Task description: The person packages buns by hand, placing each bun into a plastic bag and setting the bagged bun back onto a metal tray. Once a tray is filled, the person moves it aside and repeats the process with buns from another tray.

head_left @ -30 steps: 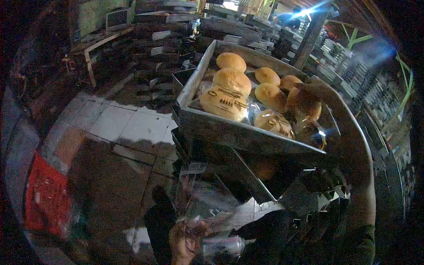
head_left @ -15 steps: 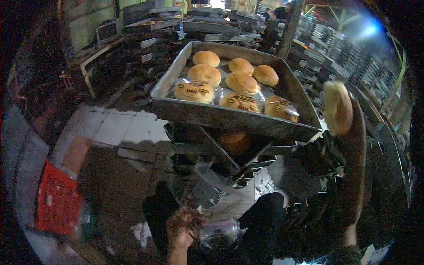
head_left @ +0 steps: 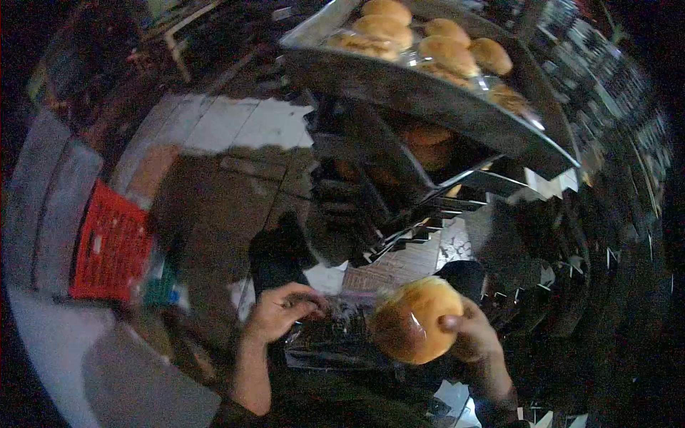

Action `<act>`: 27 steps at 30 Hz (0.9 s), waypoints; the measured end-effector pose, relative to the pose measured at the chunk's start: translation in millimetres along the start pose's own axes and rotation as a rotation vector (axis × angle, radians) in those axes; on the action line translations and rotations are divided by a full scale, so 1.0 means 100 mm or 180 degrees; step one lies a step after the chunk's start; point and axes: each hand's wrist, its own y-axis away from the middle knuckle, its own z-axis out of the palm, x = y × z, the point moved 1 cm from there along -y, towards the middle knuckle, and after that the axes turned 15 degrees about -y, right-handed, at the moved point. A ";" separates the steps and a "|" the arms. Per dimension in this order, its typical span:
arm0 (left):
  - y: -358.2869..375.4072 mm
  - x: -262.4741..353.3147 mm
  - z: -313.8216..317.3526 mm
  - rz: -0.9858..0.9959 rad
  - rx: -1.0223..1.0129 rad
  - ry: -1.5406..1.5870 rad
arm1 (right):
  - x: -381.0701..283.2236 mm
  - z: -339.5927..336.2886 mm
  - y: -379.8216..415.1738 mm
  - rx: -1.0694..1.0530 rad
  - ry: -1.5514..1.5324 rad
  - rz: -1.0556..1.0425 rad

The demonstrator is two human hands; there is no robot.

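Observation:
My right hand point(head_left: 474, 332) grips a round golden bun point(head_left: 417, 321) low in front of me, its thumb on the bun's right side. Left of the bun, my left hand point(head_left: 285, 312) has its fingers pinched at the edge of a clear plastic bag point(head_left: 346, 314) over my lap. The bag's far side meets the bun, but whether the bun is inside is unclear. Above, a metal tray point(head_left: 428, 93) holds several buns point(head_left: 446, 55), the near ones in printed clear wrappers.
Stacked metal trays point(head_left: 385, 207) stand beneath the top tray, with more trays at the right. A red plastic crate point(head_left: 110, 242) is on the left, beside a green container point(head_left: 160, 285). A wooden table point(head_left: 175, 53) stands at the upper left.
My right hand has brought the bun from the right of the tray down to the bag. My left hand has risen slightly. The view has tilted downward, so the tray sits higher.

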 end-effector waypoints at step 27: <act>0.27 0.53 0.34 0.0590 0.3884 0.0627 | 0.35 0.29 -0.19 -0.0183 0.1084 -0.1878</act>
